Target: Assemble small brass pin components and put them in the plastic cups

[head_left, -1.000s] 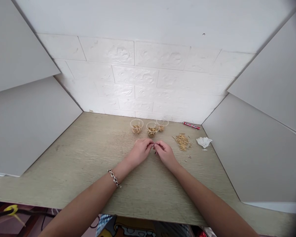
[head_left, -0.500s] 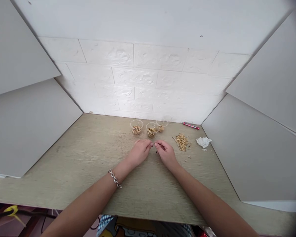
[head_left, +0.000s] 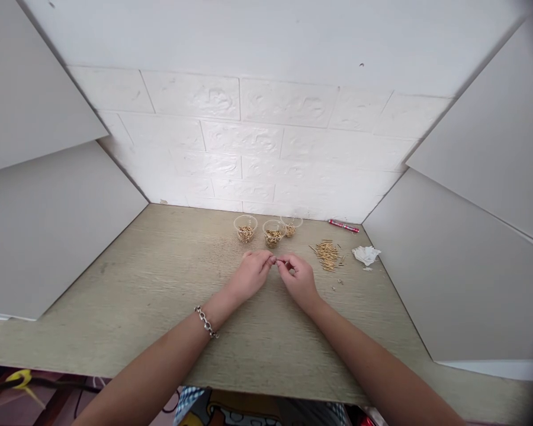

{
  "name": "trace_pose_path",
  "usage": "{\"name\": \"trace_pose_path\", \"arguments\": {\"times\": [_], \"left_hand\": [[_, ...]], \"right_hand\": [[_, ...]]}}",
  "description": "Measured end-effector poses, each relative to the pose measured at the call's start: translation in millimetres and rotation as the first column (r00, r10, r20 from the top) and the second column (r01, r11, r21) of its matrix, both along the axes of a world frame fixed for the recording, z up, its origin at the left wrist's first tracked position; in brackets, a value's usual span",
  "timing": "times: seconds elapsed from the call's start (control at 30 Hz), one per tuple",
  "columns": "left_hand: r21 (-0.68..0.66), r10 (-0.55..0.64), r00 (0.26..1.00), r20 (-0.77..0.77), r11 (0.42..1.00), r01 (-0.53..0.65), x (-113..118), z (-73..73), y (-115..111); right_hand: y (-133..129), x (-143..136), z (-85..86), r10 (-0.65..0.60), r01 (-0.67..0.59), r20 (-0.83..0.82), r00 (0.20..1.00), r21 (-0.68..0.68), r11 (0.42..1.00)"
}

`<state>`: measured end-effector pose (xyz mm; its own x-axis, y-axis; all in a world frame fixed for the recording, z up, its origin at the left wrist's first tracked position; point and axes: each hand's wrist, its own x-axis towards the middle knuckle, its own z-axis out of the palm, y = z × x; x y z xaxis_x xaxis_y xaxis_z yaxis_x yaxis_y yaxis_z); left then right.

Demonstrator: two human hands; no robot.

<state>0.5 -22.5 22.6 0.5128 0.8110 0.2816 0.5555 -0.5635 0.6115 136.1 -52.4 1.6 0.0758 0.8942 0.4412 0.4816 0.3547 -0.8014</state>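
Note:
My left hand (head_left: 252, 273) and my right hand (head_left: 298, 277) meet fingertip to fingertip over the middle of the table. Both are pinched closed around something too small to make out. Just beyond them stand three clear plastic cups: the left cup (head_left: 246, 229), the middle cup (head_left: 274, 234) and the back right cup (head_left: 291, 225), each with small gold-coloured pieces inside. To the right of my right hand lies a pile of gold pins (head_left: 327, 255). Tiny gold bits (head_left: 226, 251) are scattered left of the cups.
A red pen-like tube (head_left: 343, 225) lies by the white brick-pattern wall (head_left: 262, 139). Crumpled white tissue (head_left: 366, 255) sits at the right, near the grey panel (head_left: 462, 266). Another grey panel (head_left: 62, 225) borders the wooden table (head_left: 128, 296) at left.
My right hand has shifted very slightly left, and its fingertips sit a little lower against those of my left hand. The cups and pins have not moved.

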Motion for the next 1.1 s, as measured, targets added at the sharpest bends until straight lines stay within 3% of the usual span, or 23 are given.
{"name": "trace_pose_path", "arguments": {"times": [0.27,0.63,1.1], "left_hand": [[-0.210,-0.015,0.992,0.124,0.977,0.041,-0.1,3.9,2.7],[-0.244,-0.011,0.992,0.128,0.969,0.042,-1.2,6.6,3.4],[-0.313,0.042,0.989,0.143,0.950,0.005,-4.3,-3.4,13.6]], "right_hand": [[0.6,1.1,0.8,-0.006,0.006,-0.009,1.000,-0.011,1.000],[2.7,1.8,-1.9,-0.010,0.010,-0.011,1.000,-0.026,1.000],[7.2,4.9,-4.6,-0.013,0.009,-0.071,0.997,-0.051,0.999]]}}
